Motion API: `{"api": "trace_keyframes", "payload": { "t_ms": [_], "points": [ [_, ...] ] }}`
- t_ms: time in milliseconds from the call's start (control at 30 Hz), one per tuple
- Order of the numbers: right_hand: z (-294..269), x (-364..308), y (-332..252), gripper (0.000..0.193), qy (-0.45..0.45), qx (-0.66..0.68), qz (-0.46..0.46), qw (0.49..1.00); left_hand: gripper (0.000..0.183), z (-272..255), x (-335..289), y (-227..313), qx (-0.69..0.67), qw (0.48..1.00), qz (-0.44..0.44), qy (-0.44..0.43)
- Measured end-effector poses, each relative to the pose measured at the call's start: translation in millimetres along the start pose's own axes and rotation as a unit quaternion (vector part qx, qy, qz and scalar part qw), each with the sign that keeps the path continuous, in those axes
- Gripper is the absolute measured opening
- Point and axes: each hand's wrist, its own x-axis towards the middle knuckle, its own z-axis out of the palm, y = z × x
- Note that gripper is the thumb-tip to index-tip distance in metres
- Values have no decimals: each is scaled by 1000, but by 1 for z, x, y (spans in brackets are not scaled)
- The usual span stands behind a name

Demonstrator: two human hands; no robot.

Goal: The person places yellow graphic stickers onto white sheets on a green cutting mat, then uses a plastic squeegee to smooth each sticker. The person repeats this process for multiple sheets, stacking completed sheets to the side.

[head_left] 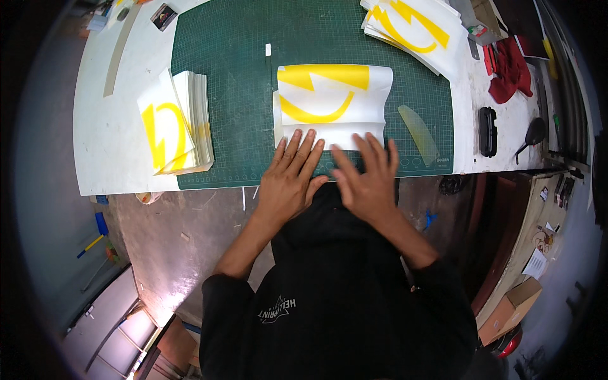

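A white sheet with a yellow printed design (354,95) lies on the green cutting mat (240,95) in front of me, a crease running across its nearer part. My left hand (294,168) rests flat with its fingertips on the sheet's near left edge. Slightly blurred, my right hand (367,174) has its fingers spread over the near right edge of the same sheet. Neither hand grips anything. Under the sheet's left side, a pale strip shows.
A stack of folded yellow-and-white sheets (196,120) stands at the left, and more printed sheets (418,31) lie at the far right. A translucent curved strip (418,134), a black case (487,132) and a red cloth (510,73) are to the right.
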Motion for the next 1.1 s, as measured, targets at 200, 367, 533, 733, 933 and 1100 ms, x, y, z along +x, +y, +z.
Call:
{"api": "trace_keyframes", "payload": {
  "t_ms": [200, 367, 533, 733, 933, 1100],
  "points": [
    [-26, -27, 43, 42, 9, -113, 49, 992, 64, 3, -1, 2, -8, 1000, -10, 14],
    [-45, 7, 49, 46, 144, 85, 96, 981, 53, 12, 2, 6, -10, 998, -15, 55],
    [-16, 113, 101, 62, 71, 644, 270, 712, 46, 9, 23, -6, -30, 992, -2, 119],
    [-26, 137, 96, 54, 54, 428, 339, 836, 61, -20, 52, -17, -33, 998, 9, 57],
    [-16, 89, 43, 39, 95, 104, 36, 989, 101, -30, 78, -36, 26, 999, 24, -22],
    [1, 106, 35, 38, 31, -12, 3, 999, 148, -20, 102, -68, 34, 998, 46, -36]
  ]
}}
